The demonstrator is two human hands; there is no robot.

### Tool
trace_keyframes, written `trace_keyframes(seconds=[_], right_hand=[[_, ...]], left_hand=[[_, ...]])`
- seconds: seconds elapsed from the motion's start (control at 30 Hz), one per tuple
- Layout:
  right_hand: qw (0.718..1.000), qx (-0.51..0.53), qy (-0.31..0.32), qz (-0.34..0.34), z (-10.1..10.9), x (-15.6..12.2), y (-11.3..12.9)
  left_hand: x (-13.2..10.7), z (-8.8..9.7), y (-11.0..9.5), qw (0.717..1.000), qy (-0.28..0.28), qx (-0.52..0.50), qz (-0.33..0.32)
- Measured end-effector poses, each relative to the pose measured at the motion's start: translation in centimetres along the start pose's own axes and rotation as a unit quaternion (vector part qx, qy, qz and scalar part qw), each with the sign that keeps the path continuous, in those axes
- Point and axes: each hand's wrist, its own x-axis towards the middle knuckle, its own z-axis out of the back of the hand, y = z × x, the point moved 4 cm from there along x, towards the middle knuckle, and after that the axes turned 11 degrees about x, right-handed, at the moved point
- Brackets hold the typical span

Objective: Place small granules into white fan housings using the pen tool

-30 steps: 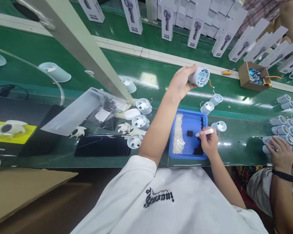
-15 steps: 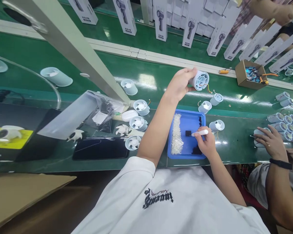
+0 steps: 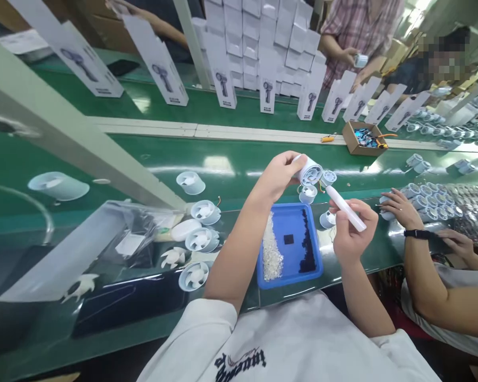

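My left hand (image 3: 279,176) grips a pale blue, round fan housing (image 3: 311,173) by its side, with its spoked end facing right. In my right hand (image 3: 355,236) is a white pen-like stick (image 3: 347,210), its tip pointing up and left, just short of the housing. Whether anything sits on that tip is too small to tell. Below both hands lies a blue tray (image 3: 290,217). It has a heap of small clear-white pieces (image 3: 272,255) on the left, small black pieces (image 3: 307,254) on the right and a black square (image 3: 288,239) between them.
More fan housings (image 3: 205,212) with white blades stand to the left, beside a plastic bag (image 3: 131,233). A slanted post (image 3: 83,138) rises there. White boxes (image 3: 267,95) and a carton (image 3: 362,140) line the far side. A co-worker's hand (image 3: 402,208) rests on housings at right.
My right hand has lifted the white stick out of the tray, up toward the housing. My left hand still holds the housing, now lower in view. The camera view has tilted up.
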Motion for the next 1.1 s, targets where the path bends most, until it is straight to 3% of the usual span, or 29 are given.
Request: trace_keyframes(seconds=[0.43, 0.67, 1.1], right_hand=[[1.0, 0.014, -0.007, -0.016, -0.1, -0.4, -0.9], [0.999, -0.005, -0.03, -0.014, -0.1, -0.2, -0.3], [0.998, -0.007, -0.054, -0.012, 0.2, -0.2, 0.3]], left_hand=[[-0.8, -1.5, -0.2, 1.0, 0.019, -0.011, 0.003], [-1.3, -2.2, -0.3, 0.999, 0.034, 0.028, 0.007], [-1.3, -2.3, -0.4, 1.0, 0.018, -0.023, 0.007]])
